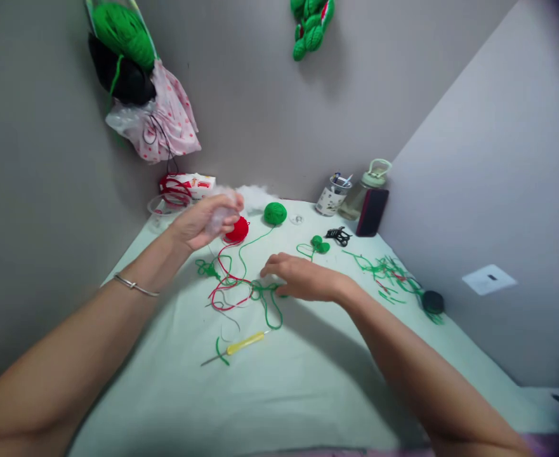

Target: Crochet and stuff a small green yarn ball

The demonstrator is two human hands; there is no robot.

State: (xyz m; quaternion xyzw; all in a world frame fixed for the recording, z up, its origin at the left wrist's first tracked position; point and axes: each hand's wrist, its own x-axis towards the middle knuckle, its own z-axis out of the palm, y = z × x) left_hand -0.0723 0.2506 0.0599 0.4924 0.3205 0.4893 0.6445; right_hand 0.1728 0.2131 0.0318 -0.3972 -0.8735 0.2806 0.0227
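Plain gray walls: left wall [36, 146], back wall [241, 108], lighter right wall [493, 158]. White wall plate [489, 280] low on right wall, small dark slot in middle. Table [174, 400] set into the corner, pale green cover, faint creases. Pink dotted bag [174, 120] hangs near left corner. Light soft, shadows blurry; source out of view.

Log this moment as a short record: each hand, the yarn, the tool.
Left hand: raised, holding white stuffing
Right hand: low over the table, beside loose green yarn; grip unclear
Wound yarn: red ball, green ball
Foreground: yellow-handled tool, lying flat
Right side: green yarn scraps
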